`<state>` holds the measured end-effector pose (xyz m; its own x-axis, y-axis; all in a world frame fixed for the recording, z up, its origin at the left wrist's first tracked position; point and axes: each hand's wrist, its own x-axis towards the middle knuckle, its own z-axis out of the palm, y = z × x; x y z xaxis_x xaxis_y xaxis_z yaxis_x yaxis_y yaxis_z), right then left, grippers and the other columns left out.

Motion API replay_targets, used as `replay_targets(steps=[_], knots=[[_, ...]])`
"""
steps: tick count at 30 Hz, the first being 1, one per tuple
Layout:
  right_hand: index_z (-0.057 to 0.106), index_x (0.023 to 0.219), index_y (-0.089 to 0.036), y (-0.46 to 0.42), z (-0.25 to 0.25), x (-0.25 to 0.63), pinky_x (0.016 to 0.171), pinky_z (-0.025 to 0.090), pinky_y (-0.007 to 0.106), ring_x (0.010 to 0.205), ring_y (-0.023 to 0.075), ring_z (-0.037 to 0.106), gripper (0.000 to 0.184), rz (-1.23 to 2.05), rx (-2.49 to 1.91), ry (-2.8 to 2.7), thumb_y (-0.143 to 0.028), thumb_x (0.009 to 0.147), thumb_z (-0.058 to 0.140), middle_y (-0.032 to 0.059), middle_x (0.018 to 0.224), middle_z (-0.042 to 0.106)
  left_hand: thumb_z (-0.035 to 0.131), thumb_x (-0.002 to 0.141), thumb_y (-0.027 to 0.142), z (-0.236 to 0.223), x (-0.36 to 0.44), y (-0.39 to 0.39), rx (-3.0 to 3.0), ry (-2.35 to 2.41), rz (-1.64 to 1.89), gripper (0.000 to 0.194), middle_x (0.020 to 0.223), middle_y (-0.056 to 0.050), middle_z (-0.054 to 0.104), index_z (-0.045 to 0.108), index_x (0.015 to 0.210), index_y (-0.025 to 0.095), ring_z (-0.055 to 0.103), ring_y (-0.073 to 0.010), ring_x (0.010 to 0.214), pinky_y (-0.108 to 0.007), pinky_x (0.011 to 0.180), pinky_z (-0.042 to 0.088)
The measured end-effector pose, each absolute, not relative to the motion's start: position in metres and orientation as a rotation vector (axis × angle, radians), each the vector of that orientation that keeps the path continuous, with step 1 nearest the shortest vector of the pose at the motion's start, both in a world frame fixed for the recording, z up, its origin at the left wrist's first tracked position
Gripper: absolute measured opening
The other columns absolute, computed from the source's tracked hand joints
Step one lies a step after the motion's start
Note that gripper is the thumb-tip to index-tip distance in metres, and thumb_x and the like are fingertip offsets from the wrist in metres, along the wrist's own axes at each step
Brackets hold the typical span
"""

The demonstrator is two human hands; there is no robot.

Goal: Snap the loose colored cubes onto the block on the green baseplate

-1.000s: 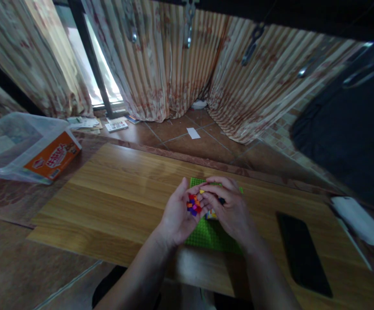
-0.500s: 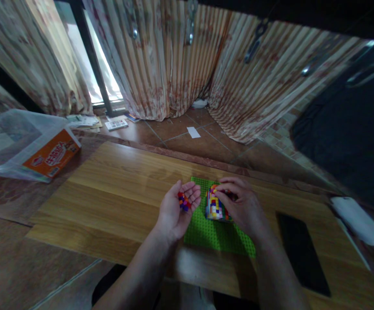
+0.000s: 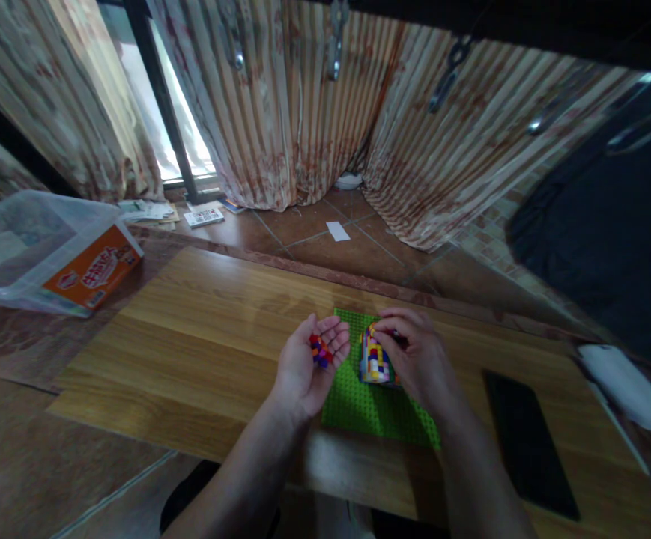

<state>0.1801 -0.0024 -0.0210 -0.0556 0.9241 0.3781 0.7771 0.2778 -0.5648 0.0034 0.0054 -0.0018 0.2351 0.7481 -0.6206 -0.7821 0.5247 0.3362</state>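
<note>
A green studded baseplate lies on the wooden table. On it stands a small multicoloured brick tower. My left hand is cupped palm up beside the plate, with several small loose bricks in red, orange and purple lying in it. My right hand rests over the tower's top, its fingertips pinched together there; what they pinch is too small to make out.
A black phone lies flat to the right of the plate. A white object sits at the far right edge. A clear plastic bin with an orange label stands at the left. Curtains and tiled floor lie beyond.
A second ago both hands were together over the plate, the right picking at the bricks in the left palm. The right hand has since moved to the tower's top; the left drew slightly left.
</note>
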Motion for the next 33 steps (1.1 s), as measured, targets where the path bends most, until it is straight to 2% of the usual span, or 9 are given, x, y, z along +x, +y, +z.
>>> replay_targets(steps=[10,33], knots=[[0.069,0.082,-0.025,-0.002,-0.020,0.179,0.093,0.046,0.045,0.102,0.0254,0.059,0.012,0.220,-1.523,-1.854,-0.026,0.089,0.059,0.0065,0.101,0.069,0.044,0.097,0.027,-0.001,0.004,0.006,-0.048,0.824,1.055,0.034,0.075,-0.010,0.068,0.067,0.078,0.010,0.063,-0.0124,0.067,-0.024,0.069,0.052],[0.075,0.074,-0.026,-0.002,-0.033,0.181,0.080,0.050,0.040,0.086,0.0221,0.065,0.015,0.407,-1.565,-1.636,-0.033,0.083,0.066,0.0043,0.090,0.071,0.044,0.097,0.030,-0.002,0.004,0.005,-0.028,0.800,1.049,0.036,0.076,-0.010,0.068,0.068,0.079,0.010,0.064,-0.0130,0.068,-0.025,0.072,0.052]])
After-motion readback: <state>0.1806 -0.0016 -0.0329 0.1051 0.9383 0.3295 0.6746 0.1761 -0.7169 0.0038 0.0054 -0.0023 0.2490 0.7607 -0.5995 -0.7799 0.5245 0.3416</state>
